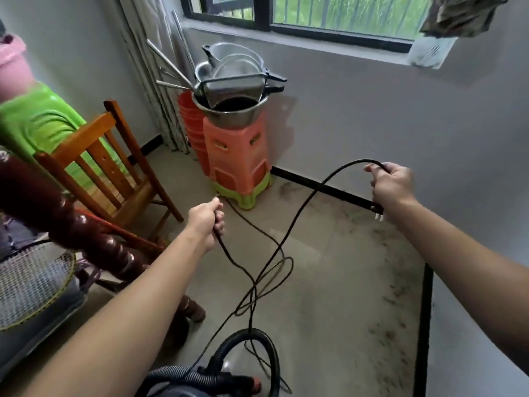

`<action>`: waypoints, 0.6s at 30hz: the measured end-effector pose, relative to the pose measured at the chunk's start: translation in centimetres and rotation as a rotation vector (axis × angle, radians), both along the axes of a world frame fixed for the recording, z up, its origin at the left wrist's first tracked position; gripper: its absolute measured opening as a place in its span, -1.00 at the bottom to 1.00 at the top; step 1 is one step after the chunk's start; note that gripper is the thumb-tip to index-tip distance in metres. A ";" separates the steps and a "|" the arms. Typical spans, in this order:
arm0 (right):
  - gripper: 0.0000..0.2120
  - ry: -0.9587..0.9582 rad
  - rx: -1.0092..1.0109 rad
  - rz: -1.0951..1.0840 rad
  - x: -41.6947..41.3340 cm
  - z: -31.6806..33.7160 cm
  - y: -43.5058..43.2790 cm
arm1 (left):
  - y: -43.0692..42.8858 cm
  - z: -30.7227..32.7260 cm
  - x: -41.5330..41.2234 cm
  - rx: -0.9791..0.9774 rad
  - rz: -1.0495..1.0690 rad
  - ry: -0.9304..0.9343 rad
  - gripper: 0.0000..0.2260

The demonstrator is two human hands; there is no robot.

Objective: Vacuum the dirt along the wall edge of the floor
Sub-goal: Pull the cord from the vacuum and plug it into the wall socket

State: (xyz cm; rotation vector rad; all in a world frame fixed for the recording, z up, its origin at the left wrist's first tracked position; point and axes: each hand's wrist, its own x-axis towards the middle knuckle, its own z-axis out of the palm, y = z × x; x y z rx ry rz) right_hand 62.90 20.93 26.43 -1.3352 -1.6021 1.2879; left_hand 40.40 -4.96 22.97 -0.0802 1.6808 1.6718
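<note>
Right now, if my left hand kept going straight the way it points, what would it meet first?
Probably the stack of plastic stools; the left hand, gripping the black cord, points at its green base. Depth is unclear.

Bare floor (343, 282) lies open along the wall (400, 124). Cord (253, 292) loops cross its middle; stools (237, 156) block the corner, and a chair (114, 173) crowds the left.
</note>
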 end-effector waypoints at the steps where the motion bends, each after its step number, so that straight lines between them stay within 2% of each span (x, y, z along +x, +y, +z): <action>1: -0.77 -0.015 -0.002 -0.021 0.0 -0.4 0.8 | 0.5 -0.1 -0.8 -0.007 0.028 0.026 -0.72; 6: -0.75 0.080 -0.025 -0.122 -1.4 -0.3 5.4 | 4.0 -0.1 -4.1 0.072 0.254 0.092 -0.72; 11: -0.74 0.157 -0.022 -0.141 -4.1 -0.3 11.6 | 7.3 -1.0 -7.0 0.067 0.479 0.047 -0.78; 14: -0.78 0.079 -0.088 -0.006 -5.6 -3.1 15.1 | 8.9 -2.9 -7.5 -0.043 0.539 0.042 -0.79; 18: -0.88 -0.117 -0.112 0.203 -6.2 -7.2 18.7 | 10.0 -8.0 -8.0 -0.332 0.611 -0.007 -0.83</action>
